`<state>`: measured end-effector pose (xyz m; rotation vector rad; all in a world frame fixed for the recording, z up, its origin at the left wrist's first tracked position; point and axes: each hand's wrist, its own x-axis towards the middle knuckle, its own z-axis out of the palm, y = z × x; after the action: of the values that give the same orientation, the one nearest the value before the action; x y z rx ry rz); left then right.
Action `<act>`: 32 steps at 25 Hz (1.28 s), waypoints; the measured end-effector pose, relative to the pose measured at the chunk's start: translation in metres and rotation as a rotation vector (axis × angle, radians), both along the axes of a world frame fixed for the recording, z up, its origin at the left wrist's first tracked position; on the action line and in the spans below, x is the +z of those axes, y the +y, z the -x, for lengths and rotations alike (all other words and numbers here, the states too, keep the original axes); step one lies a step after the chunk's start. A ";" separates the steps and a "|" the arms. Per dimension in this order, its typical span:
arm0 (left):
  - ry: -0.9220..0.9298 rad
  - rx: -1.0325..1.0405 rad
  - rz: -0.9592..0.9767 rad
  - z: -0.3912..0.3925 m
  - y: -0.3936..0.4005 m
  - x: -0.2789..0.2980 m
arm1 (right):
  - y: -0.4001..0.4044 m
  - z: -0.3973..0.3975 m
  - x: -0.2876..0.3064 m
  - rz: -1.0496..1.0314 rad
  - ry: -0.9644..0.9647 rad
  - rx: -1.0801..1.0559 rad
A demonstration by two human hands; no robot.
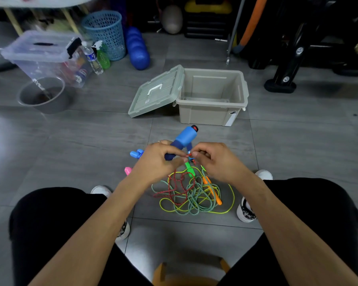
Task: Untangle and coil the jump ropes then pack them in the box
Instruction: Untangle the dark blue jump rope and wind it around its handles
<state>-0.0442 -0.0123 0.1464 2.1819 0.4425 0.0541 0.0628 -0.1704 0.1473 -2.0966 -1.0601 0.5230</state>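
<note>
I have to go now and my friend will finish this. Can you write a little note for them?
Left hand: gripping the blue handle.
Right hand: pinching the red rope right beside that handle.
The red, yellow and green ropes lie tangled on the floor between the feet.
The beige box is open and looks empty, its lid leaning on it.
Done: nothing coiled or packed.
Left: untangle, coil and pack every rope.

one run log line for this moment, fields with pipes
phase: untangling | left hand: grips blue handle | right hand: pinches red rope at the handle | rope pile: tangled on floor | box: open, empty
</note>
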 end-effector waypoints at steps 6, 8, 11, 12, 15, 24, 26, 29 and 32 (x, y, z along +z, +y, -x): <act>-0.083 0.431 -0.166 -0.004 0.028 -0.002 | -0.007 -0.010 -0.003 0.154 -0.002 -0.053; 0.017 0.525 -0.123 -0.003 0.037 -0.009 | -0.010 -0.013 0.000 0.077 -0.013 -0.114; 0.273 0.427 -0.116 -0.002 0.037 -0.018 | -0.007 -0.009 0.005 -0.039 -0.050 -0.091; 0.284 0.360 -0.093 -0.002 0.033 -0.017 | -0.006 -0.008 0.004 -0.039 -0.059 -0.061; 0.092 0.139 0.005 -0.001 0.014 -0.007 | -0.004 -0.005 0.001 -0.041 -0.043 0.007; -0.226 0.287 0.128 -0.003 0.005 0.011 | -0.008 -0.008 -0.002 0.046 0.139 -0.017; -0.284 0.405 0.179 -0.003 0.015 0.015 | -0.012 -0.014 -0.007 0.176 0.126 0.004; -0.131 0.519 0.145 0.000 0.034 0.004 | -0.013 -0.014 -0.005 0.168 0.032 0.001; 0.212 0.400 0.062 0.003 0.034 -0.007 | -0.012 -0.012 0.005 -0.037 -0.025 -0.051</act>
<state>-0.0476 0.0214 0.1396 2.0165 0.9838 0.0269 0.0745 -0.1827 0.1523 -2.0965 -1.0203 0.4501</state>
